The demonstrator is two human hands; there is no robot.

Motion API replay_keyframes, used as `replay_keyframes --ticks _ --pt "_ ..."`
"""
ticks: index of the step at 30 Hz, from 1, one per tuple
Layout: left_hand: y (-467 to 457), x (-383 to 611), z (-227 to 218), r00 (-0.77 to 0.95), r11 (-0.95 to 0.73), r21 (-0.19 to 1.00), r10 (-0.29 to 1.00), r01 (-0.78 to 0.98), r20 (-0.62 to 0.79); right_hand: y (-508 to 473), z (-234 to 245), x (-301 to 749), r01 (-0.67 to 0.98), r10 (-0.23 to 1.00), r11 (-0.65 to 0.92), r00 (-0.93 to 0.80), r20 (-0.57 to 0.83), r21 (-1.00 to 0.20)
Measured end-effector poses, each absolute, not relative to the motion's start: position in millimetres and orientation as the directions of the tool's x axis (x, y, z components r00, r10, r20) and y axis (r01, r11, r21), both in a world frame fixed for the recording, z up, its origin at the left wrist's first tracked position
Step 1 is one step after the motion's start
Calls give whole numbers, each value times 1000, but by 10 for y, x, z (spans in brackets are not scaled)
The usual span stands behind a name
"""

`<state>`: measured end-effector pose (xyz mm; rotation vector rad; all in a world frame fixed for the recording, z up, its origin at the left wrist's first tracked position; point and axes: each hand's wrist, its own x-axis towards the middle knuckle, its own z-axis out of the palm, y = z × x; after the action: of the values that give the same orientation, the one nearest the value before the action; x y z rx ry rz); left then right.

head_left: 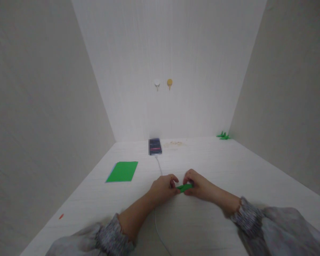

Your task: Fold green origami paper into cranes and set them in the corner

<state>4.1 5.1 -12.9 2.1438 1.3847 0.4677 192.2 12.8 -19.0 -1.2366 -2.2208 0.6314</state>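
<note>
My left hand (pixel 164 187) and my right hand (pixel 196 185) meet over the white table (pixel 229 170), a little in front of its middle. Both pinch a small folded piece of green paper (pixel 184 187), one hand at each end, fingers closed on it. The paper lies low, close to the tabletop. A flat stack of green paper sheets (pixel 122 171) rests on the table to the left, beyond my left hand.
A small dark device (pixel 155 146) stands at the back of the table with a white cable (pixel 158 213) running toward me. Folded green paper figures (pixel 223 135) sit in the back right corner. Two hooks (pixel 163 83) hang on the back wall. Side walls close in both sides.
</note>
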Motion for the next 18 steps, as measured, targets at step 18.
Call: replay_keyframes --ticks 18 --pt "56 127 -151 407 -159 972 910 173 77 97 -106 1795 91 879 434 -262 398 -896"
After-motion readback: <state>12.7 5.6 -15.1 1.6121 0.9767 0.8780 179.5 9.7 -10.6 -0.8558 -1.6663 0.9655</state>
